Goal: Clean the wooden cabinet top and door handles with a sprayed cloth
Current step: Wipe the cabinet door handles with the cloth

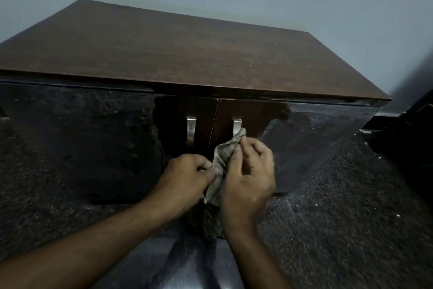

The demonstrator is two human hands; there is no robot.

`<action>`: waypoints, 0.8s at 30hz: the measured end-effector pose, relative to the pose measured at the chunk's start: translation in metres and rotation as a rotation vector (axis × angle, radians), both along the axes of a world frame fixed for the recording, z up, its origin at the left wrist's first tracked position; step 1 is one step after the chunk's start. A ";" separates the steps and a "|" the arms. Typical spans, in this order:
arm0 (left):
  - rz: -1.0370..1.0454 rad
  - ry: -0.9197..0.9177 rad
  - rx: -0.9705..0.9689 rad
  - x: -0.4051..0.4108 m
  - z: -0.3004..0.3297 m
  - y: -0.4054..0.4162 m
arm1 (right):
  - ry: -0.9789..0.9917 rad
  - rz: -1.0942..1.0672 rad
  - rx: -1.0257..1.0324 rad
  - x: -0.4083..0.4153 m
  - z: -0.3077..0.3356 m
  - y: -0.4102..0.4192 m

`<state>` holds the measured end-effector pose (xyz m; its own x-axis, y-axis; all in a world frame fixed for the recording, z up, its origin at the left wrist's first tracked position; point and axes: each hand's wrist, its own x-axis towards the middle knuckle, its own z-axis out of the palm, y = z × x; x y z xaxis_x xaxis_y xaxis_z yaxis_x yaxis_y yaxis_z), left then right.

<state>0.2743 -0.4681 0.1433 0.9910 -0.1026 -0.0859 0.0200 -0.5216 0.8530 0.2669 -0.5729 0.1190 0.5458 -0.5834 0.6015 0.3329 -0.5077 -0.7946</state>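
cloth (223, 159): bunched up at about 5 o'clock, top end pressed on the right door handle (236, 125)
left hand (187, 176): pinching the cloth's lower part
right hand (250, 171): fingers curled, gripping the cloth
left handle (191, 130): bare, at 6 o'clock under the cabinet top (187, 54)

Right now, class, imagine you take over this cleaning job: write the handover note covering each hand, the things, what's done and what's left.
Left hand grips the lower part of the cloth.
Right hand pinches its upper end against the right door handle.
Left door handle is bare and untouched by either hand.
Cabinet top shows pale specks near its right side.
Left: finish this handle, wipe the other, check the top.
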 end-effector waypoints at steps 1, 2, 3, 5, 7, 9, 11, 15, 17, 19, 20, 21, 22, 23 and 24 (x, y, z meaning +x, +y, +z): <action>-0.003 -0.007 0.008 -0.001 0.000 0.000 | 0.000 0.001 -0.044 -0.002 -0.006 0.004; -0.013 -0.017 0.020 -0.002 0.001 0.000 | -0.011 0.006 -0.082 -0.004 -0.010 0.008; -0.021 -0.025 0.037 -0.002 0.001 0.001 | -0.025 0.011 -0.108 -0.005 -0.015 0.011; -0.037 -0.040 0.087 -0.003 -0.002 0.004 | -0.020 0.006 -0.097 -0.001 -0.024 0.009; -0.077 -0.049 0.176 -0.004 -0.004 0.009 | 0.045 0.008 0.033 0.005 -0.028 0.004; -0.107 -0.056 0.219 -0.005 -0.005 0.011 | 0.096 0.070 0.198 0.007 -0.024 0.000; -0.099 -0.096 0.210 -0.004 -0.004 0.013 | 0.102 0.119 0.293 0.008 -0.016 -0.003; -0.110 -0.214 0.233 -0.004 -0.001 0.010 | 0.096 0.061 0.251 0.010 -0.017 -0.001; -0.142 -0.217 0.282 -0.005 -0.002 0.011 | 0.137 0.042 0.256 0.010 -0.023 0.005; -0.159 -0.191 0.304 -0.005 -0.005 0.015 | 0.158 0.071 0.319 0.008 -0.023 0.011; -0.157 -0.176 0.305 -0.005 -0.006 0.018 | 0.170 0.106 0.371 0.008 -0.022 0.014; -0.154 -0.165 0.305 -0.006 -0.006 0.020 | 0.183 0.133 0.423 0.009 -0.021 0.017; -0.152 -0.162 0.309 -0.006 -0.005 0.022 | 0.193 0.146 0.466 0.010 -0.019 0.019; -0.148 -0.167 0.315 -0.006 -0.004 0.024 | 0.198 0.149 0.486 0.011 -0.018 0.020; -0.145 -0.171 0.322 -0.006 -0.004 0.027 | 0.203 0.145 0.479 0.011 -0.017 0.021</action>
